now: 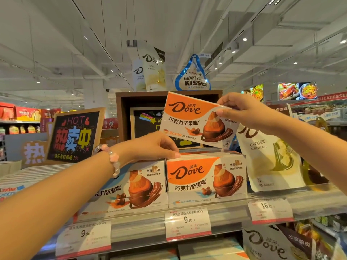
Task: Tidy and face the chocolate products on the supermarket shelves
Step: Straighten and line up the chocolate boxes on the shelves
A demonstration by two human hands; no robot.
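My right hand [242,111] pinches the top right corner of an orange-and-white Dove chocolate box [189,119], holding it tilted in the air above the shelf. Directly below stands a stack of the same orange Dove boxes [204,179], front face forward. To its left is a stack of blue-trimmed Dove boxes [137,186]. My left hand [157,147], with a pink bead bracelet at the wrist, rests fingertips down on the top where the two stacks meet. A clear shelf lip [231,205] with price tags runs under the boxes.
White Dove pouches [270,156] stand right of the stacks. A "HOT" chalkboard sign [75,136] leans at the left, a wooden display box [169,96] behind carries a Hershey's Kisses bag [193,77] and Dove bags. Kinder boxes [11,190] lie far left. More Dove bags [277,244] sit below.
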